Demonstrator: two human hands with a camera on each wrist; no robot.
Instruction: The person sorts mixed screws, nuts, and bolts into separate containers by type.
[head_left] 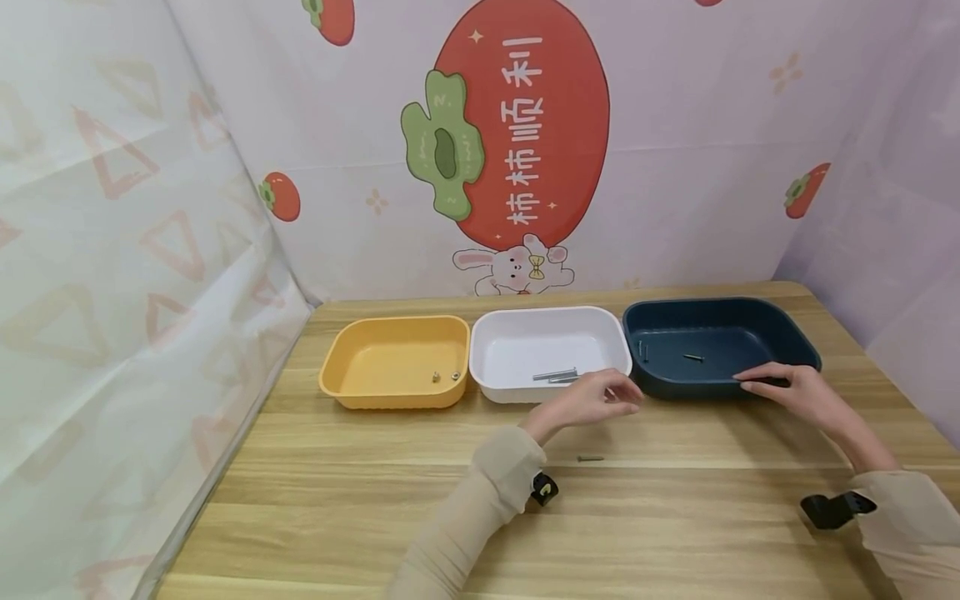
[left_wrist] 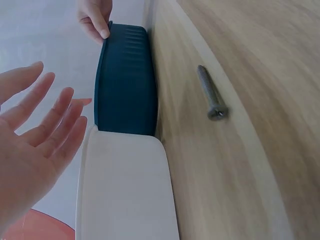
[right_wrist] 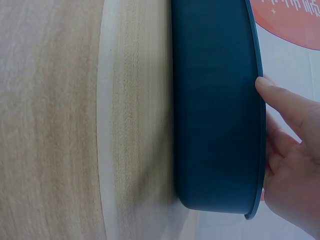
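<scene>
My left hand (head_left: 588, 400) hovers at the front right corner of the white tray (head_left: 495, 392), its fingers relaxed and holding nothing. My right hand (head_left: 806, 396) grips the front rim of the dark blue tray (head_left: 675, 387); the thumb (right_wrist: 267, 86) lies on the rim and the other fingers are partly hidden behind it. A countersunk screw (left_wrist: 211, 95) lies on the wooden table, nearer the person than the left hand. Long metal bolts (head_left: 555, 374) lie in the white tray, partly hidden by that hand. Several small screws (head_left: 693, 357) are in the dark blue tray.
A yellow tray (head_left: 397, 401) stands at the left of the row, with two small nuts (head_left: 455, 376) inside. All three trays sit side by side near the back of the wooden table (head_left: 375, 500). A printed cloth (head_left: 360, 125) hangs behind them.
</scene>
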